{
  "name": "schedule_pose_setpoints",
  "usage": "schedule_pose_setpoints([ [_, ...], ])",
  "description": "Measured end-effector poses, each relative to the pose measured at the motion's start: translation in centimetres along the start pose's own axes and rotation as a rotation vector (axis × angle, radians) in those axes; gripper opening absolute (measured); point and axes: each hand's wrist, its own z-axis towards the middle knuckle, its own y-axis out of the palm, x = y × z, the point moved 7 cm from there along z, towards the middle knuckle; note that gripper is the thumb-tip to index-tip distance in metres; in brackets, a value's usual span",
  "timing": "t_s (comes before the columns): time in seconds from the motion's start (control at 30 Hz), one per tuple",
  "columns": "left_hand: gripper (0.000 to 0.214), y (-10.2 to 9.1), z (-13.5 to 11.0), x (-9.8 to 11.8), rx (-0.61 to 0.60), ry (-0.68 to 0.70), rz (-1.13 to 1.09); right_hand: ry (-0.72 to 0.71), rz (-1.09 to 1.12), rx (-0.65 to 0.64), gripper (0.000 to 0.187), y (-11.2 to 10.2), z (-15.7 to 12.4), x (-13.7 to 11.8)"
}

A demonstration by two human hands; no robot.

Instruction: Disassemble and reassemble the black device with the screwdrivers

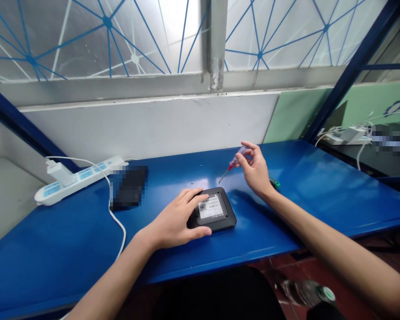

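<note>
Black, square plastic case [229,214] with a white label [210,206] lies on the glossy blue table [166,178], looking closed; tool work seems unfinished. The left hand [178,216], spread wide, rests on it; the right hand [255,171] curls round a clear-handled, red-collared screwdriver [231,166] (tip apart from the case).

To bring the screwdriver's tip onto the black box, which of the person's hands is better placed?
Probably the right hand: it holds the screwdriver with the tip pointing downward, while the left hand rests on the black box.
</note>
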Motion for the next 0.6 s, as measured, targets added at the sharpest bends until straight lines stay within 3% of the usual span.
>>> schedule_pose_setpoints([
  [0.17,0.079,0.0,0.0,-0.1,0.006,0.008,-0.009,0.074,0.096,-0.043,0.042,0.9,-0.5,-0.1],
  [0.6,0.078,0.1,0.0,-0.1,-0.006,0.007,0.006,0.066,0.073,-0.102,0.04,1.3,-0.8,0.0],
])
